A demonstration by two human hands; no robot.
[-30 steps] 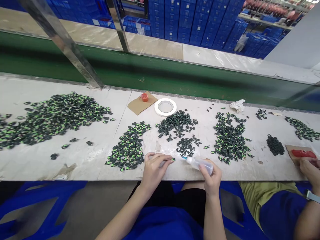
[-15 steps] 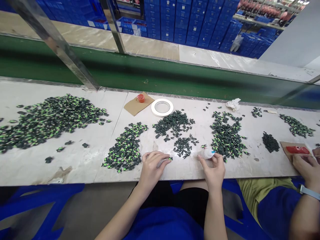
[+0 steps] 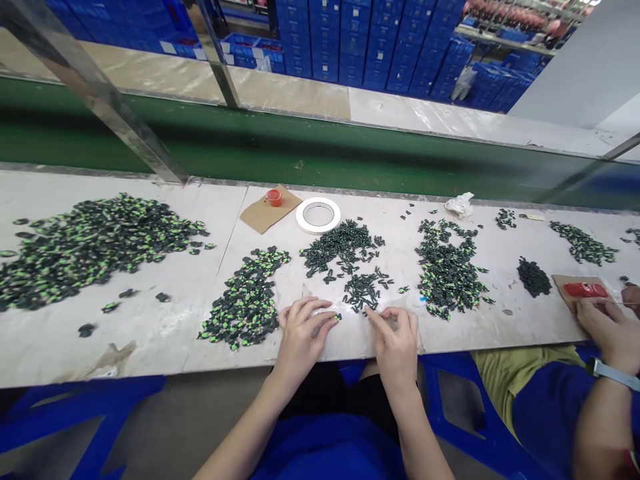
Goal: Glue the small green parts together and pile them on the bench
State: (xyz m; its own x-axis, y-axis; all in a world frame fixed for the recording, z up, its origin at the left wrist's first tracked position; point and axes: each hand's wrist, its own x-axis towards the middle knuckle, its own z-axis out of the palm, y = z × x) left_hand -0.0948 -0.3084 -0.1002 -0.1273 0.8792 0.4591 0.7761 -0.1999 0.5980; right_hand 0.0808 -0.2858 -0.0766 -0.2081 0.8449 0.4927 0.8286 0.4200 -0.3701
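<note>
My left hand (image 3: 306,330) rests on the bench and pinches a small black-and-green piece (image 3: 338,317) between thumb and fingers. My right hand (image 3: 397,337) is at the lower edge of a loose heap of thin black parts (image 3: 363,288). Its thumb and curled fingers are drawn together on a small black part there, largely covered by the fingertips. Just beyond that hand a blue bottle tip (image 3: 423,299) shows; the white bottle body is hardly visible. Beside my left hand lies a heap of black-and-green pieces (image 3: 245,300).
More black-and-green pieces form heaps at right (image 3: 450,273) and far left (image 3: 110,233). Behind are a white tape roll (image 3: 300,217), brown cardboard (image 3: 260,217), a red tub (image 3: 274,197) and crumpled tissue (image 3: 460,205). A co-worker's hand (image 3: 607,327) is near a red object (image 3: 585,290).
My right hand has let go of the white bottle and moved left to the thin black parts. My left hand still pinches the piece. The view has shifted slightly.
</note>
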